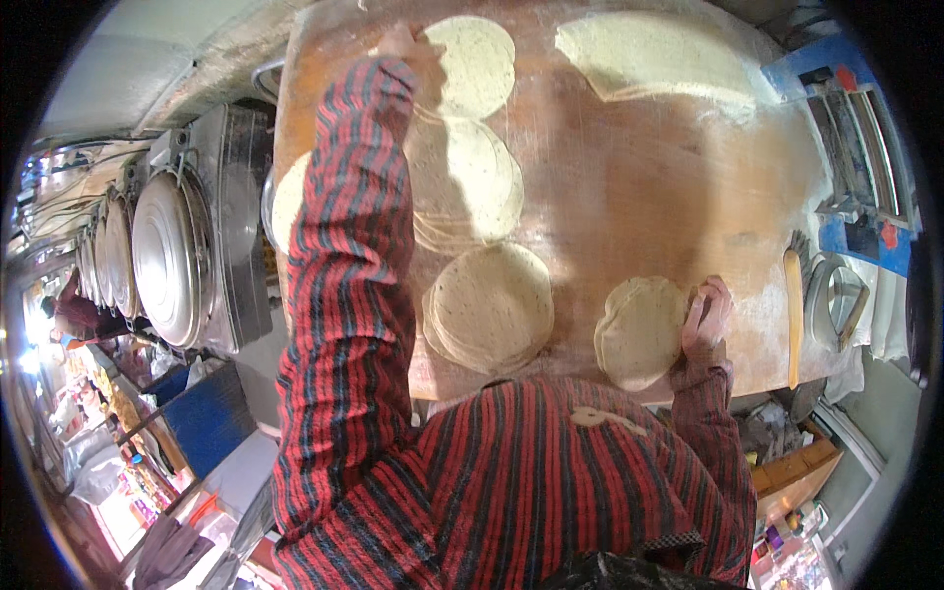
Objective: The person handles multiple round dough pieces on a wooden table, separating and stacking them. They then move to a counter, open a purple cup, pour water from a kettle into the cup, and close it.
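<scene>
My left hand (399, 43) reaches to the far left of a floured wooden table (627, 192). It is at the left edge of a thin, round flatbread (478, 66); its fingers are blurred, and whether they grip the bread is unclear. Along that arm lie a fanned pile of flatbreads (487, 181) and a neater stack (490, 306) nearer my body. The striped sleeve hides part of the pile and of another pale round (290, 200). My right hand (708, 313) rests with loosely bent fingers beside a smaller stack of rounds (640, 332), apparently holding nothing.
A large pale dough sheet (664, 55) lies at the far right. A blue machine with rollers (859, 147) stands along the right edge, near a wooden-handled brush (793, 317) and a metal-rimmed item (837, 302). Several round metal lids (171, 258) line the left side. Another person (81, 310) is further back.
</scene>
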A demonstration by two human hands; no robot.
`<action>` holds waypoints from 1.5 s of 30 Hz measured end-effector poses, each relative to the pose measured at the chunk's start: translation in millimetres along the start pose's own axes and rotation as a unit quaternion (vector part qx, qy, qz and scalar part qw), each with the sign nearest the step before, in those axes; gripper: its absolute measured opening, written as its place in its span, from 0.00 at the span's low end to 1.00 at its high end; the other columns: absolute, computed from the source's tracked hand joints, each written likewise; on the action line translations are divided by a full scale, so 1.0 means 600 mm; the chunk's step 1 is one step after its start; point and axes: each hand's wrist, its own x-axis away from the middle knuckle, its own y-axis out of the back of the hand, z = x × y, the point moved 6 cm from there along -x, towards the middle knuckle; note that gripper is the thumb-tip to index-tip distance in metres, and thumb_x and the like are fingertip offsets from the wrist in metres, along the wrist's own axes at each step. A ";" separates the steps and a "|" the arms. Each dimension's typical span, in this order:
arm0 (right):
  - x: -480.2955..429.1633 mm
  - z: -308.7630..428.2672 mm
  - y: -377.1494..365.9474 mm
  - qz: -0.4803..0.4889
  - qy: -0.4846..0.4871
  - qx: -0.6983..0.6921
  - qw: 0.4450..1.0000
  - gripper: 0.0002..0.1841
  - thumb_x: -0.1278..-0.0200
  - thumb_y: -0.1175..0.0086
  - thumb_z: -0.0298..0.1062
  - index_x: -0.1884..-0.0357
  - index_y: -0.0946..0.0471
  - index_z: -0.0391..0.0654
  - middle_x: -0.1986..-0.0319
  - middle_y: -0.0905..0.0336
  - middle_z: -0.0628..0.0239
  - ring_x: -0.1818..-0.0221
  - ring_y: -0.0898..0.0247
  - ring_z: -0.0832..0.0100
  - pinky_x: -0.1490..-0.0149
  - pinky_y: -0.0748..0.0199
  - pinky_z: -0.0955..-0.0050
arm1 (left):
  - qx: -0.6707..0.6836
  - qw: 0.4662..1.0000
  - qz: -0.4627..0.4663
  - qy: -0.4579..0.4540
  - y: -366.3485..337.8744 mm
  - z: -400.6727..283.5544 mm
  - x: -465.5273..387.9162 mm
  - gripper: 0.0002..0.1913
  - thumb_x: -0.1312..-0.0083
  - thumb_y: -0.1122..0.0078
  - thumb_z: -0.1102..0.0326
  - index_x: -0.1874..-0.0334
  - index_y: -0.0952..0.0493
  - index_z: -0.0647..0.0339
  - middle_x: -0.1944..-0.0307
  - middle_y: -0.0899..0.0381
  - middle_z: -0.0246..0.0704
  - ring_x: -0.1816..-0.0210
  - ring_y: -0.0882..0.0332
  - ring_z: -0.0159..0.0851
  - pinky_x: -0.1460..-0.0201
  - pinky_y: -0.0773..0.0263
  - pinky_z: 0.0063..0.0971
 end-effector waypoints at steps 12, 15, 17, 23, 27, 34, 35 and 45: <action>0.007 -0.015 -0.010 0.011 -0.019 -0.013 1.000 0.09 0.36 0.49 0.32 0.55 0.28 0.42 0.47 0.28 0.52 0.45 0.34 0.53 0.40 0.40 0.57 | -0.054 0.998 -0.025 -0.036 -0.023 0.009 -0.027 0.19 0.43 0.36 0.55 0.55 0.22 0.61 0.67 0.18 0.42 0.66 0.19 0.41 0.63 0.25 0.38; 0.007 -0.016 -0.011 0.011 -0.023 -0.010 1.000 0.10 0.37 0.48 0.31 0.55 0.28 0.42 0.47 0.29 0.53 0.45 0.34 0.53 0.40 0.40 0.57 | -0.006 0.991 -0.092 -0.093 0.003 -0.034 0.013 0.17 0.43 0.37 0.56 0.57 0.22 0.61 0.66 0.18 0.44 0.65 0.19 0.45 0.62 0.25 0.41; 0.006 -0.015 -0.011 0.015 -0.028 -0.006 0.999 0.10 0.38 0.48 0.30 0.55 0.28 0.42 0.47 0.29 0.52 0.45 0.34 0.53 0.40 0.40 0.57 | 0.067 0.993 -0.088 -0.028 0.011 -0.045 0.049 0.16 0.42 0.37 0.58 0.57 0.22 0.62 0.66 0.18 0.43 0.64 0.18 0.43 0.61 0.25 0.39; 0.003 -0.008 -0.006 0.008 -0.042 0.000 0.999 0.10 0.39 0.47 0.30 0.56 0.28 0.42 0.46 0.29 0.54 0.45 0.35 0.53 0.40 0.39 0.57 | 0.159 0.978 -0.092 -0.099 0.054 -0.081 0.093 0.19 0.39 0.39 0.56 0.51 0.21 0.62 0.62 0.16 0.42 0.60 0.17 0.44 0.57 0.25 0.38; 0.014 -0.019 -0.006 -0.001 -0.048 -0.021 0.999 0.10 0.39 0.46 0.30 0.57 0.28 0.42 0.47 0.28 0.58 0.47 0.34 0.52 0.41 0.38 0.57 | 0.180 0.975 -0.096 -0.091 0.044 -0.119 0.108 0.17 0.37 0.40 0.55 0.55 0.19 0.62 0.64 0.15 0.40 0.61 0.17 0.41 0.59 0.24 0.34; 0.004 -0.045 -0.012 0.000 -0.101 -0.092 0.991 0.17 0.32 0.51 0.42 0.50 0.28 0.40 0.48 0.29 0.57 0.47 0.33 0.55 0.41 0.37 0.57 | 0.019 0.981 -0.089 -0.170 0.071 -0.418 0.257 0.22 0.43 0.33 0.53 0.50 0.20 0.58 0.69 0.16 0.38 0.66 0.17 0.41 0.58 0.22 0.35; -0.001 -0.037 -0.006 -0.006 -0.093 -0.121 0.988 0.21 0.31 0.53 0.46 0.47 0.29 0.40 0.45 0.31 0.57 0.45 0.34 0.55 0.39 0.37 0.57 | 0.109 0.990 0.003 -0.087 0.061 -0.444 0.300 0.21 0.41 0.35 0.54 0.49 0.20 0.58 0.68 0.15 0.39 0.66 0.17 0.40 0.58 0.23 0.34; 0.134 0.057 0.072 0.093 -0.352 -0.830 0.423 0.43 0.34 0.64 0.71 0.30 0.41 0.44 0.35 0.35 0.56 0.35 0.37 0.58 0.34 0.35 0.53 | 0.573 0.797 0.192 -0.001 -0.086 -0.642 0.609 0.23 0.38 0.36 0.70 0.40 0.28 0.66 0.51 0.19 0.39 0.51 0.22 0.31 0.48 0.27 0.25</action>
